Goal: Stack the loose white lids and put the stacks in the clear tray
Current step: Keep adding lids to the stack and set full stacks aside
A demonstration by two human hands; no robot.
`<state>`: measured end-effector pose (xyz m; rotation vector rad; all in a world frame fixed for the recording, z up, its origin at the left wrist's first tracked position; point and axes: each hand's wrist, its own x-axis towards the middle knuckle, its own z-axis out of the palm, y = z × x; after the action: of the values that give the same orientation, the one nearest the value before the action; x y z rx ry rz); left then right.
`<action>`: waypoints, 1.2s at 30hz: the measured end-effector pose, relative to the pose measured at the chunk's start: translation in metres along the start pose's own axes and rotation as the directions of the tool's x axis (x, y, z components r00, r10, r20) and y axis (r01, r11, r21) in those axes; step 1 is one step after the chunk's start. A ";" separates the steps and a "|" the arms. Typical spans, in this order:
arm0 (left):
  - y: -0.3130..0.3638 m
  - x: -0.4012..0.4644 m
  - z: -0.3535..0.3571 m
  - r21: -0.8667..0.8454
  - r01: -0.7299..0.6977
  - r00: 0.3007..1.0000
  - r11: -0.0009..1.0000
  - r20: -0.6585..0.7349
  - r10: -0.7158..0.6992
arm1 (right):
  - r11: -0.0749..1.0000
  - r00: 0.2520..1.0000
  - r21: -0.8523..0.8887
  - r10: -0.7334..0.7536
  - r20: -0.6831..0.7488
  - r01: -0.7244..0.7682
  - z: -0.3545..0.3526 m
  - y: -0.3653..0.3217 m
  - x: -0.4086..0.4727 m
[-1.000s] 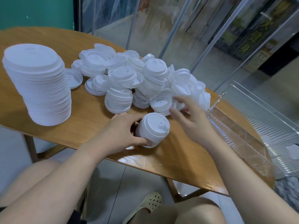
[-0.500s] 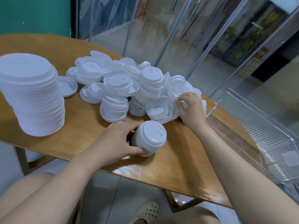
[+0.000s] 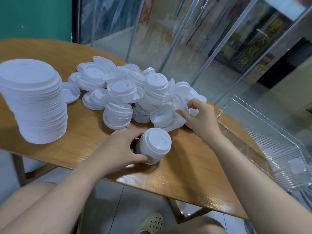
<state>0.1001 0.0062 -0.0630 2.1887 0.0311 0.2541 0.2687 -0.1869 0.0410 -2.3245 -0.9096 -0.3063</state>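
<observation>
A pile of loose white lids [image 3: 135,97] covers the middle of the wooden table [image 3: 87,141]. My left hand [image 3: 121,149] grips a short stack of white lids [image 3: 154,146] tilted toward me near the table's front edge. My right hand [image 3: 200,117] reaches into the right side of the pile and pinches a lid [image 3: 181,103] standing on edge between thumb and fingers. The clear tray [image 3: 270,142] lies at the right end of the table, beside my right forearm.
A tall stack of larger white lids [image 3: 33,102] stands at the left of the table. Clear plastic curtain strips [image 3: 168,39] hang behind the table. My knees and a beige perforated shoe [image 3: 152,223] are below the front edge.
My right hand went from open over the pile to pinching a lid at its right side and lifting it on edge. My left hand kept its grip on the short stack.
</observation>
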 end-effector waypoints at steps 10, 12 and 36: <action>0.004 -0.004 -0.002 0.001 -0.020 1.000 1.000 0.003 0.020 | 0.997 0.996 0.045 -0.068 0.058 0.065 -0.020 -0.021 -0.026; 0.004 -0.004 -0.002 -0.003 -0.020 1.000 1.000 0.000 0.020 | 0.995 0.994 0.060 -0.089 0.058 0.085 -0.023 -0.024 -0.030; 0.003 -0.007 -0.002 -0.005 0.008 1.000 1.000 0.002 -0.008 | 0.949 0.881 0.251 0.051 0.471 -0.189 -0.007 -0.025 -0.048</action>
<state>0.0923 0.0046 -0.0605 2.1838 0.0381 0.2468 0.2165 -0.2024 0.0387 -2.1926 -0.9445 0.4303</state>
